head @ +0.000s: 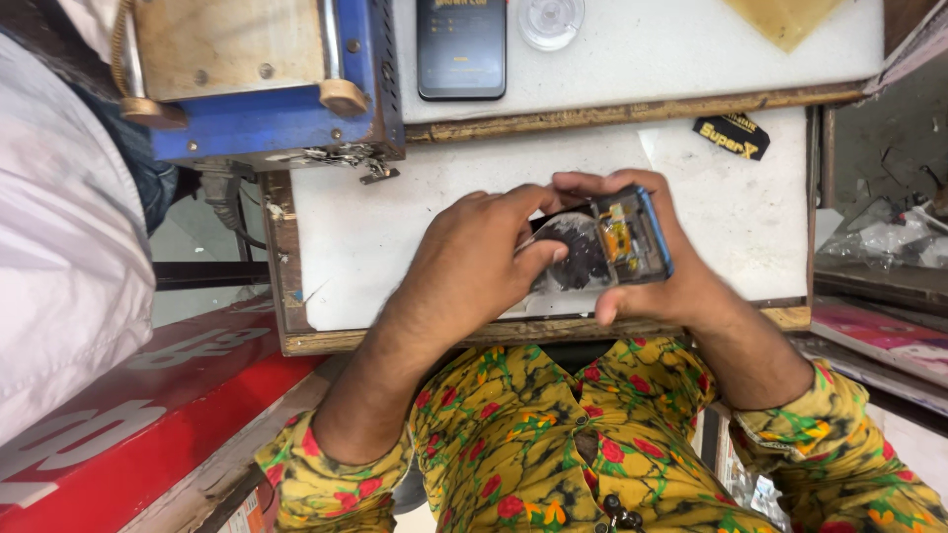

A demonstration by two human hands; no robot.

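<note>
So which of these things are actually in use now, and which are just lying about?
In use:
left hand
right hand
opened blue-framed phone

Lying about:
dark phone
round clear lid
black label
blue machine
yellow sheet
white bench top

I am looking at a small phone repair stall. A scuffed white worktop carries a blue bench machine, a spare phone and an opened handset.

Glossy blue-rimmed opened phone; scuffed matt white tabletop; rough wooden edge.
</note>
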